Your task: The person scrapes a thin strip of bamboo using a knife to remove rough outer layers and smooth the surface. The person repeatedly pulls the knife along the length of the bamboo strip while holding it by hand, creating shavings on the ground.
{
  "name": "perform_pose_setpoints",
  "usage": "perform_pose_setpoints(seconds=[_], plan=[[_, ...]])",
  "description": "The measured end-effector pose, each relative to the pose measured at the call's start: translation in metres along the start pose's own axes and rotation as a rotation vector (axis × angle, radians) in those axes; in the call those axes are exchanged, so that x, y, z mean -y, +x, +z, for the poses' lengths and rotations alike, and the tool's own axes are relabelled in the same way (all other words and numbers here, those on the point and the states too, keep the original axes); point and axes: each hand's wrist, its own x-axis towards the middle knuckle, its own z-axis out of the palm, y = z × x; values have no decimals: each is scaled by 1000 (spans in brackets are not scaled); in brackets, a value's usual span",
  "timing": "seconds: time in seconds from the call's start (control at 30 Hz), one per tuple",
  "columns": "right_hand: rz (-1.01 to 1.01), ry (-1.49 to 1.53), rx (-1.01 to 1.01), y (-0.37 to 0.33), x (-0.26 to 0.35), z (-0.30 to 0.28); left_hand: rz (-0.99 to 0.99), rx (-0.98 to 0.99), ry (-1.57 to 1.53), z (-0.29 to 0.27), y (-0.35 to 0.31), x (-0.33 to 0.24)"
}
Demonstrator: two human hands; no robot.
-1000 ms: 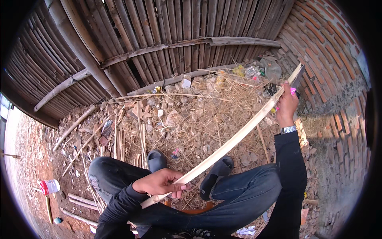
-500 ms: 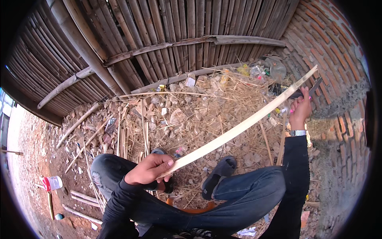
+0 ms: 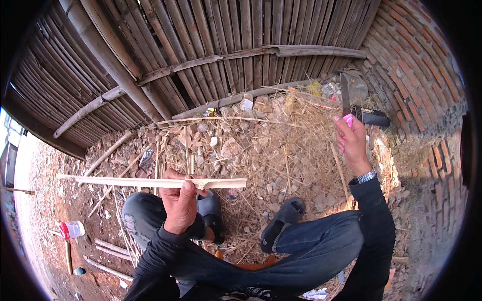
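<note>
My left hand [image 3: 179,203] is closed around a long pale bamboo strip [image 3: 125,183]. The strip lies nearly level across my view, reaching far to the left, with a rough node just right of my fingers and a short end beyond it. At the right, my right hand [image 3: 354,143] grips a knife by its pink handle [image 3: 347,120]. Its dark blade [image 3: 345,93] points up and away from me, well apart from the strip.
A bamboo slat wall [image 3: 226,30] closes off the far side; a brick wall [image 3: 427,75] stands right. Straw [image 3: 301,130] and rubble cover the ground between. A black object [image 3: 371,116] lies beyond my right hand. At left are a red-and-white container [image 3: 73,230] and several sticks [image 3: 108,268].
The strip has swung from a slant reaching up to the right to nearly level, now extending left. My right hand has moved left, and the knife blade now points upward.
</note>
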Motion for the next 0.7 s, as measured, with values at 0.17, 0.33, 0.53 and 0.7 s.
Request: perform_pose_setpoints(seconds=[0.17,0.33,0.53,0.7], plan=[[-44,-117,245,-17,3,28,-182,-286,-206,8,-1,4],[-99,-159,430,-54,14,90,-176,-269,-72,30,-24,12],[-26,-290,594,-84,20,116,-175,-175,30,39,-44,26],[-50,-343,512,-76,14,114,-692,103,-93,30,-43,12]])
